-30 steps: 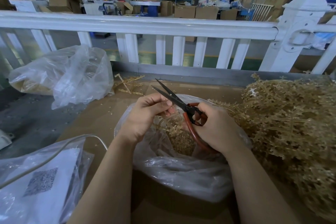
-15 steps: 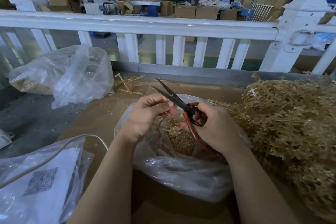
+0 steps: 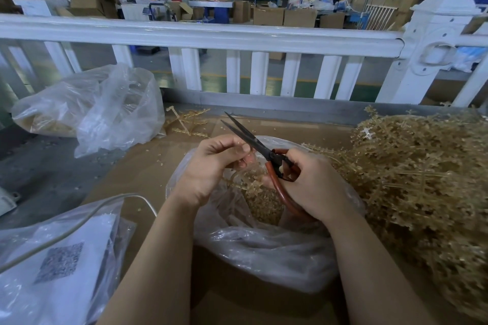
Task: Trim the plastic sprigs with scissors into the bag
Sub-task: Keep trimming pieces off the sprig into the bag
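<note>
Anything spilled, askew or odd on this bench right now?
Small trimmed bits lie scattered on the cardboard left of the open bag, outside it, and a loose sprig lies by the fence. Otherwise nothing stands out.

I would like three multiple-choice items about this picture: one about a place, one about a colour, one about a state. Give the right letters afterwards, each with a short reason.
1. Where is the big pile of untrimmed sprigs?
A. to the person's right
B. inside the far left bag
C. on the white railing

2. What colour are the handles of the scissors?
A. blue
B. reddish-brown
C. yellow

3. How do the scissor blades stand?
A. closed
B. open
C. hidden in the bag

Answers:
1 A, the pile lies right of the open bag.
2 B, reddish-brown loops show in the right hand.
3 B, the two tips are apart, beside the left hand, which pinches a sprig.
</note>
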### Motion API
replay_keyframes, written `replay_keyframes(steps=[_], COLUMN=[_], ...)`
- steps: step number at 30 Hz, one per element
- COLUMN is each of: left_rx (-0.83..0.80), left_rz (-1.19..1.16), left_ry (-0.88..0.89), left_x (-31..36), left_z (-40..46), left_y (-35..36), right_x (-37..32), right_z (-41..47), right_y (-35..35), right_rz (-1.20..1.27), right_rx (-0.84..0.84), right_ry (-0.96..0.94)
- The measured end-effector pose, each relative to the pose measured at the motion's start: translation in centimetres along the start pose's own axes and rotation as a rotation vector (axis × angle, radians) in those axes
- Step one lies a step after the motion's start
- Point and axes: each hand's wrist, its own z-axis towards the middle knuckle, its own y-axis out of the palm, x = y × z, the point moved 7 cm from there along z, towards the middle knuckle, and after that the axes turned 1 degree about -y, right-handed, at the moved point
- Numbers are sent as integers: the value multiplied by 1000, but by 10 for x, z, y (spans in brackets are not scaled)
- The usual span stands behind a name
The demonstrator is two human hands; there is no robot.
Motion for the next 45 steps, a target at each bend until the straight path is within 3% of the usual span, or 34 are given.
replay_keyframes(steps=[5,9,16,22,25,29,32,45], left_rx=[104,106,68,184,146,-93,-173,-4], left_rz=[-39,8,-52,-177,-205,-183,-95,-212], left_ry=[-49,-67,-16,-106,-157,-271,-269,-265], left_x=[-8,-13,-8,-13,-15,-21,-24,-23], left_z=[3,4,2,4,3,0,-2,0], left_y=[-8,-3,7,-5,-2,21,30,21], right_x=[12,8,1,13,15,16,17,11], right_z=[2,6,4,4,6,5,5,8], right_y=[9,7,16,7,2,5,6,13], right_rz=[377,649,788,1193,1334,1360,1339,1076], right_rx=[-25,33,-14,173,244,266,267,116], right_ry=[275,379,432,461,407,391,371,297])
